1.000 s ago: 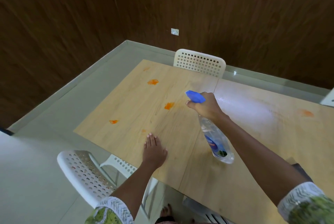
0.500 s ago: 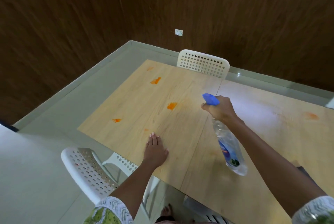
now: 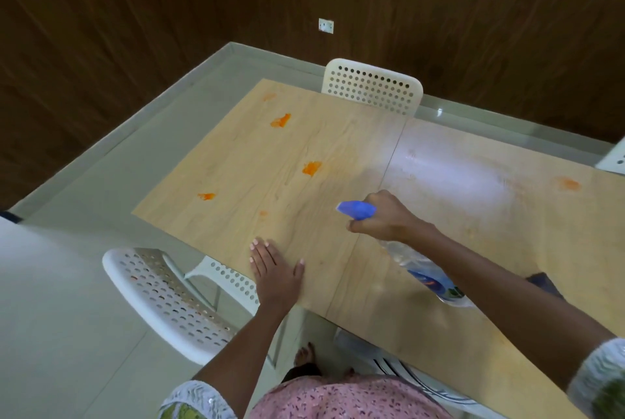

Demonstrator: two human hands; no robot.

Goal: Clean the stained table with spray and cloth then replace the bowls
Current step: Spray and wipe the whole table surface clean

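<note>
Orange stains (image 3: pixel 311 168) unsprayed on table (image 3: pixel 338 134); your right hand (image 3: pixel 384 219) grips spray bottle (image 3: pixel 429 275), left hand (image 3: pixel 275 271) flat on top; aim nozzle (image 3: pixel 355 209) at each stain, mist evenly.

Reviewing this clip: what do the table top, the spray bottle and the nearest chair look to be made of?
Light wood-grain table top: probably laminate or veneer, going by its printed-looking grain, a straight seam and a soft sheen.
Clear spray bottle with blue nozzle, held in the right hand: see-through body, likely plastic; opaque plastic-looking nozzle.
White perforated chair: moulded, with punched holes, smooth and matte; plastic or painted metal, unclear which.
</note>
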